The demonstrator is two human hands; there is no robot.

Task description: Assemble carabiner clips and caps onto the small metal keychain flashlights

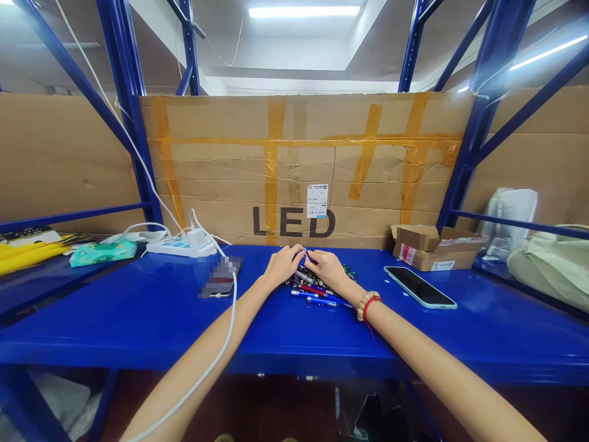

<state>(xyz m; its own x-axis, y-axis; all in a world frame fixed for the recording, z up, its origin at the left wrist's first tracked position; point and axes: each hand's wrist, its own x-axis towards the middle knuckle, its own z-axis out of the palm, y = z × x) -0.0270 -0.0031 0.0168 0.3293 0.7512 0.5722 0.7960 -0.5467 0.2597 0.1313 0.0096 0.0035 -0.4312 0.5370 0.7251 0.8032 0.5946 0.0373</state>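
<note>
Over a pile of slim, pen-shaped metal tubes (317, 291), mostly blue and silver with a red one among them, my two hands meet. My left hand (283, 265) has its fingers curled and closed in a pinch. Facing it, my right hand (328, 270) is pinched too, its fingertips almost touching the left ones. Something small, partly blue, shows between the fingertips, but it is too hidden to name. Several blue tubes (321, 301) lie at the near edge of the pile, and the right hand covers part of the heap.
A light-framed phone (420, 286) and an opened cardboard box (435, 247) are at the right. Leftward lie a dark phone (224, 277), a white power strip (181, 245) and a green packet (103, 253). A white cable (232, 319) hangs across my left forearm. Cardboard (221, 172) backs the blue shelf (151, 325).
</note>
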